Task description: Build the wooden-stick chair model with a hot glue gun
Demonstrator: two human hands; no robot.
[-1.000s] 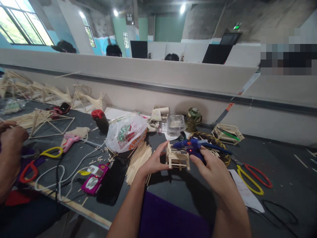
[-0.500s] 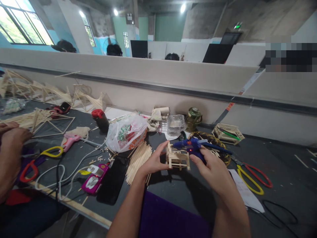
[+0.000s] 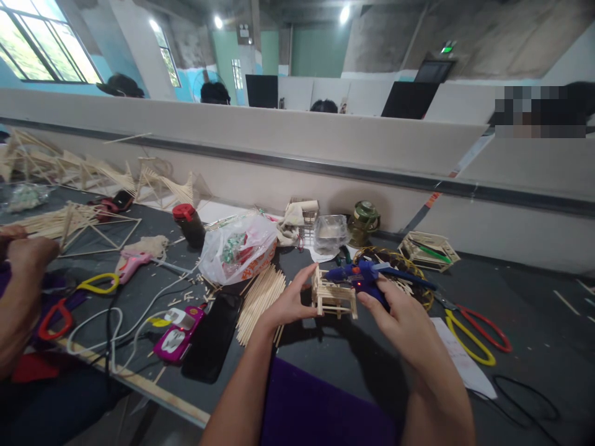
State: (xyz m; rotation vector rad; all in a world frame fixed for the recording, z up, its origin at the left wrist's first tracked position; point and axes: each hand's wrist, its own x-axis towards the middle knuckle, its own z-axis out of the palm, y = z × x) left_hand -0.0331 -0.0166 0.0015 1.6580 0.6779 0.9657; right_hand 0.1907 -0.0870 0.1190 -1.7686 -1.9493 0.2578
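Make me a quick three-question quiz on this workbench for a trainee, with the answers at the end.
1. True or false: the left hand holds the small stick frame.
2. What colour is the glue gun in the right hand? A: green. B: blue. C: white.
3. Fill in: the scissors to the right of the right hand have one red handle and one ____ handle.

Key: 1, true; 2, B; 3, yellow.

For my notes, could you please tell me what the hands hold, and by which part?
The left hand holds the small stick frame by its left end; the right hand holds the blue glue gun by its handle.
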